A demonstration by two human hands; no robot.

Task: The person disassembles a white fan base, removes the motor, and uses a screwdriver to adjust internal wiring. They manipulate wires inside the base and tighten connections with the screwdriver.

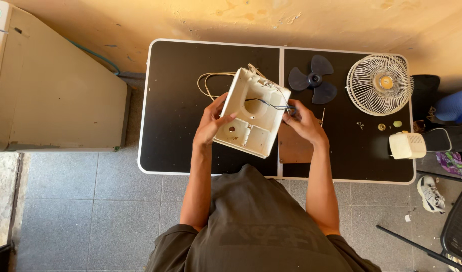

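Observation:
I hold a white plastic fan housing (252, 112) tilted above the black folding table (175, 100), its hollow inside facing me. My left hand (211, 121) grips its left edge with the thumb inside. My right hand (302, 120) is at its right edge, fingers pinched on thin blue wires (271, 105) that run out of the housing. A white power cord (211, 83) loops on the table behind the housing.
A dark blue fan blade (312, 79) lies at the back; a white wire fan grille (379, 84) is to its right. A small white motor cover (407, 145), screws (360, 124) and small caps (389, 125) sit at right. A brown board (294, 147) lies under my right wrist. A beige cabinet (54, 85) stands at left.

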